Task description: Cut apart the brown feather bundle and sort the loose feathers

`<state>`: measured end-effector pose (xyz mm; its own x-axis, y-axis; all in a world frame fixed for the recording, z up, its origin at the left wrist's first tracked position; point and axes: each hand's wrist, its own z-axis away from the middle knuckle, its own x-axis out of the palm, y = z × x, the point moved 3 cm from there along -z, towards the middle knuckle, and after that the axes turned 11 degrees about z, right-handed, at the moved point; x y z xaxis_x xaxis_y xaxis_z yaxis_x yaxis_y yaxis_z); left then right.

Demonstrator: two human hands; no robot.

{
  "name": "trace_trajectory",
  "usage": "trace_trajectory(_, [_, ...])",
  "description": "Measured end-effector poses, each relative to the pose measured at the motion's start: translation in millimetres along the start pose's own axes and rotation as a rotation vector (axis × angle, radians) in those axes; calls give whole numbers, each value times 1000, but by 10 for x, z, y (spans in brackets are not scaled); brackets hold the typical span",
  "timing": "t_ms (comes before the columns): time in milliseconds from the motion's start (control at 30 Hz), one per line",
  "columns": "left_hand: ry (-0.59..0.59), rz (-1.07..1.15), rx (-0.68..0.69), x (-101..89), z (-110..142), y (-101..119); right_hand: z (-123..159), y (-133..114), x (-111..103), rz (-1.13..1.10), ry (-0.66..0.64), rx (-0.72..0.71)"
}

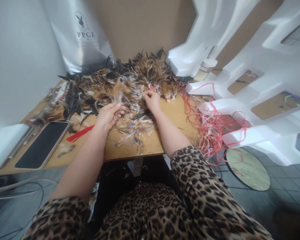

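A heap of brown and black feathers point(95, 83) covers the back of the wooden table. My left hand point(108, 115) is closed, with thumb and forefinger pinching the base of a tan, fluffy feather point(118, 91) that points up and away from me. To its right, my right hand point(152, 101) reaches to the heap's front edge, fingertips pressed together among pale quills. What those fingertips hold is too small to make out. Between my hands and nearer to me lie loose pale feather scraps point(135, 128). Beside my left forearm rests a red strip bundle point(80, 134).
A dark-screened phone point(42, 145) lies at the left, beside a white box point(7, 145). A silver-white bag point(82, 43) stands behind the heap. White foam pieces point(255, 135), a lidded jar point(205, 69) and tangled pink-red ribbon point(210, 133) occupy the right, above a round stool point(248, 168).
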<state>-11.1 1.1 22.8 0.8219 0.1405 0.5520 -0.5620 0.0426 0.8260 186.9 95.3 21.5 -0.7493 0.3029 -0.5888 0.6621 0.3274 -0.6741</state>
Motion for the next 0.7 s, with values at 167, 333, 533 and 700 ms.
trace_trajectory(167, [-33,79,-87,10,8,-14,170,-378,-207,-72,188,-235])
trace_trajectory(333, [-76,156,-142,16,13,1,441,-782,-172,100,44,-544])
trace_trajectory(533, [-66,219,-71,-14,-13,40,605,-912,-59,124,-147,-729])
trace_trajectory(700, [-37,128,66,-22,-19,55,565,-903,-61,-255,-209,-362])
